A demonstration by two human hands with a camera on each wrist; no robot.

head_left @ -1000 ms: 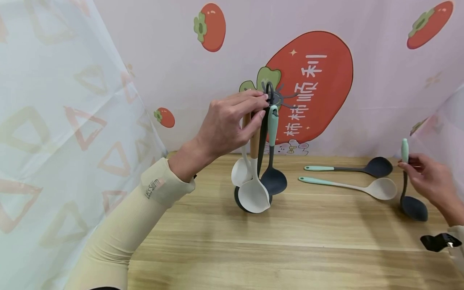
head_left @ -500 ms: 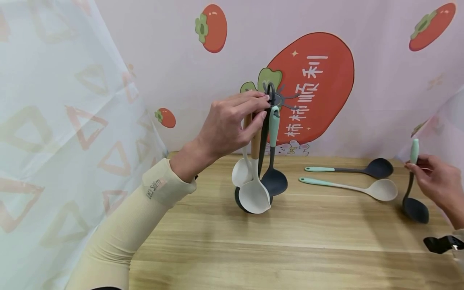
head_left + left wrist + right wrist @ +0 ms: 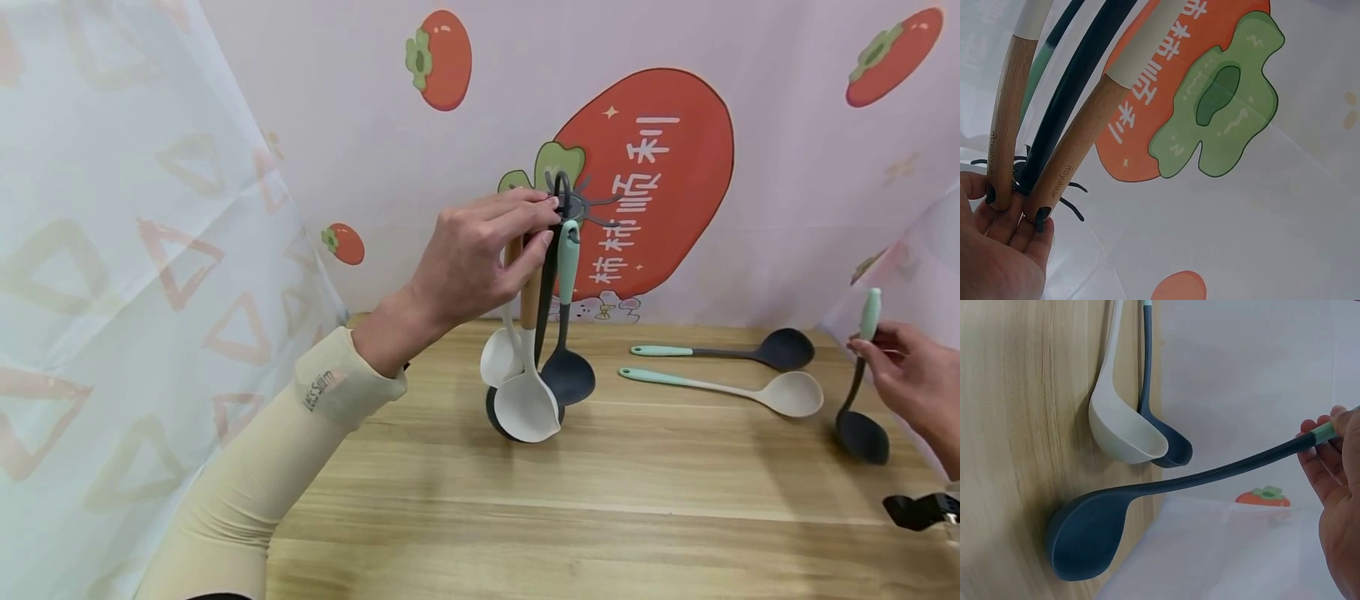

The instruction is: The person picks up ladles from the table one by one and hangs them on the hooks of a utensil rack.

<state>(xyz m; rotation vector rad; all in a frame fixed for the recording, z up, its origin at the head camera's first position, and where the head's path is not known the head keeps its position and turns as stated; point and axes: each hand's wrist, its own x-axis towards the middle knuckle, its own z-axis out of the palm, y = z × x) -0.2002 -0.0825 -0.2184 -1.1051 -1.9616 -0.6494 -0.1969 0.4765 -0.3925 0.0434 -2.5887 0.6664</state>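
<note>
My left hand (image 3: 483,246) holds the top of a dark utensil rack (image 3: 576,208) with hooked arms. From the rack hang a white ladle with a wooden handle (image 3: 528,404), a second white-headed utensil (image 3: 500,358) and a dark ladle with a mint handle (image 3: 567,375). In the left wrist view, two wooden handles (image 3: 1066,156) lie close to the fingers. At the far right, my right hand (image 3: 911,375) grips another dark ladle (image 3: 862,435) by its mint handle. That ladle stands tilted, bowl down near the tabletop; whether it touches is unclear.
On the wooden table (image 3: 480,533), a dark ladle (image 3: 783,348) and a pale ladle (image 3: 793,393), both with mint handles, lie side by side between the rack and my right hand. Behind is a printed cloth backdrop (image 3: 337,125); a white cloth (image 3: 97,275) hangs at left.
My right hand has moved a little to the right, tilting the top of its ladle's handle rightward while the bowl shifts only slightly. The left hand and rack stay in place.
</note>
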